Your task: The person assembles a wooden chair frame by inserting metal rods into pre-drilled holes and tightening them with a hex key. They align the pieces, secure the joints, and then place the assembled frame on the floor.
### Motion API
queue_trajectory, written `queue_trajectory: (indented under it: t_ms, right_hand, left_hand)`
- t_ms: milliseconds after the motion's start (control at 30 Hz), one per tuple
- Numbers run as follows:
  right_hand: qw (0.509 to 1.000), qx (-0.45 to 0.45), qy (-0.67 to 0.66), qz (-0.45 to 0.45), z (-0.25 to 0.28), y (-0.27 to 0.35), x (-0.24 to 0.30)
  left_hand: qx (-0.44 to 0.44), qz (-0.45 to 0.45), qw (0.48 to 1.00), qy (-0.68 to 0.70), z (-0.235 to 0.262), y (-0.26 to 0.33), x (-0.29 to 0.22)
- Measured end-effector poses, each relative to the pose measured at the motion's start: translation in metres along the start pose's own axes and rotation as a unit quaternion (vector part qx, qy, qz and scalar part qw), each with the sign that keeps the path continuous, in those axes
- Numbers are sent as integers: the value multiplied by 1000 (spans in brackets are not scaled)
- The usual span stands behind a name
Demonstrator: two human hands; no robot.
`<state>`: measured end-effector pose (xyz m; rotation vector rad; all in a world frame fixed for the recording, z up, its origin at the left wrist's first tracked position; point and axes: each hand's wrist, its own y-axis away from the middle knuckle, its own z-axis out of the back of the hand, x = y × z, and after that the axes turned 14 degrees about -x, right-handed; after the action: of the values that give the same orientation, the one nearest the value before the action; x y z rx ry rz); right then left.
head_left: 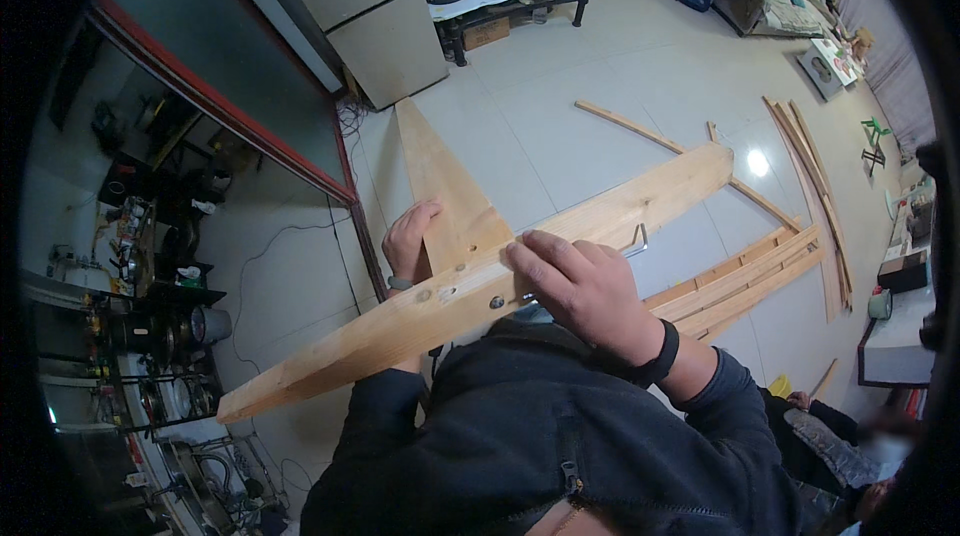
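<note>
"As the long board point(655, 204) slants across in front of the dark jacket point(600, 436), where's the left hand point(408, 236)?"

"Just past the long board's far edge — curled on the side of the tapered board point(455, 186), fingertips pressed to its face! The thumb's out of sight."

"And that tapered board, how does it sit?"

"Broad end at the long board's far edge, left of its middle, narrowing away on the far side, where the fridge point(390, 46) stands."

"Now the right hand point(585, 286)!"

"Over the long board, near its middle, fingers close together, tips bent onto its upper edge. A bent metal rod point(640, 237) pokes out past the knuckles; whether the hand pinches it, I can't tell."

"Any hardware in the wood?"

"Yes — a round bolt head point(497, 303) in the long board's near side, about its middle."

"And around it?"

"Wooden strips point(735, 281) on the floor point(530, 141) by the long board's right end, and another person's hand point(799, 400) well off that end, beside a thin stick point(826, 376)."
</note>
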<state>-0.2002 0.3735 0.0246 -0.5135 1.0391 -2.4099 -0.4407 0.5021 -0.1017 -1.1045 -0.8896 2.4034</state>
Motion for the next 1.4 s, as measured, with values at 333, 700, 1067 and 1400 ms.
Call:
queue_trajectory:
  t_ms: [333,700,1067,1400]
  right_hand:
    - [999,-32,1,-2,5,-26,-29]
    - [991,-101,36,-80,-10,-35,-13]
    - [974,-134,120,-136,-23,-27,39]
    - [967,-108,153,-175,-31,-3,57]
  left_hand:
    - [64,15,994,-90,-5,-10,1]
    - [241,-244,931,-120,153,40,-47]
    - [278,-240,889,-274,244,-63,-139]
    - [464,-532,701,-98,175,-76,-142]
